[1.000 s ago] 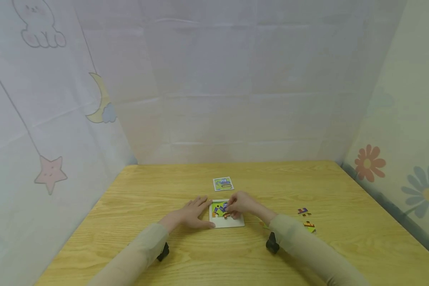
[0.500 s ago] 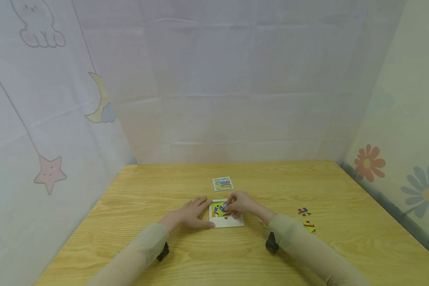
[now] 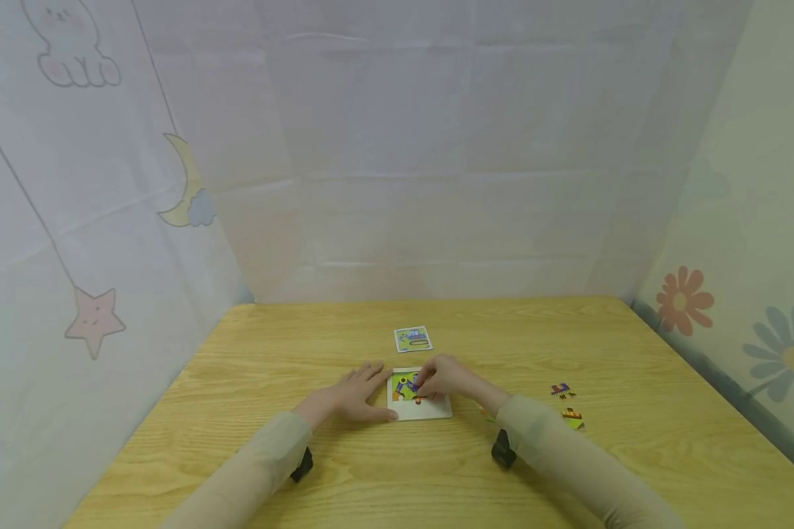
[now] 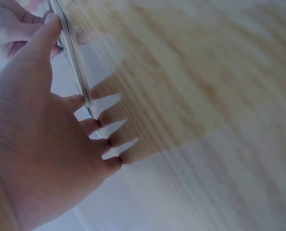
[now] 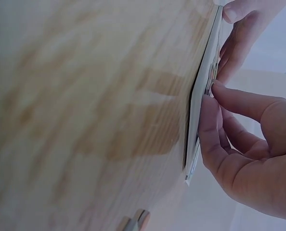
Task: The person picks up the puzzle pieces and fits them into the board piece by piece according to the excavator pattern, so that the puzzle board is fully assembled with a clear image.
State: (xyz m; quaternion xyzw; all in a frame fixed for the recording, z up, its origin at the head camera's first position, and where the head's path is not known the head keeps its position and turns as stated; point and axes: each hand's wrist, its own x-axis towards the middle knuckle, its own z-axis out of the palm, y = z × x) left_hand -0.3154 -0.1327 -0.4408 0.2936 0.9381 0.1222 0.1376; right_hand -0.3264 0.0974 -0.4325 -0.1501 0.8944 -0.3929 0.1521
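A white puzzle tray (image 3: 430, 411) lies on the table, its upper part filled with green and purple jigsaw pieces (image 3: 401, 386). Along its left side my left hand (image 3: 353, 400) rests with spread, straight fingers, the thumb at the near corner. My right hand (image 3: 447, 375) is over the tray's right half, and its thumb and fingers pinch a puzzle piece that they mostly hide. In the right wrist view, the right hand's fingertips (image 5: 215, 89) are down at the tray's surface (image 5: 197, 103). The left wrist view shows the left thumb on the tray's edge (image 4: 75, 60).
Behind the tray lies a square picture card (image 3: 413, 339). To the right are a purple loose piece (image 3: 560, 391) and an orange and green one (image 3: 572, 418). Another piece (image 3: 487, 416) is partly hidden by the right forearm. Printed cloth walls stand around the wooden table (image 3: 304, 330).
My right hand's fingers have shifted slightly on the tray, covering more of the orange part near its middle. The left hand stays in place.
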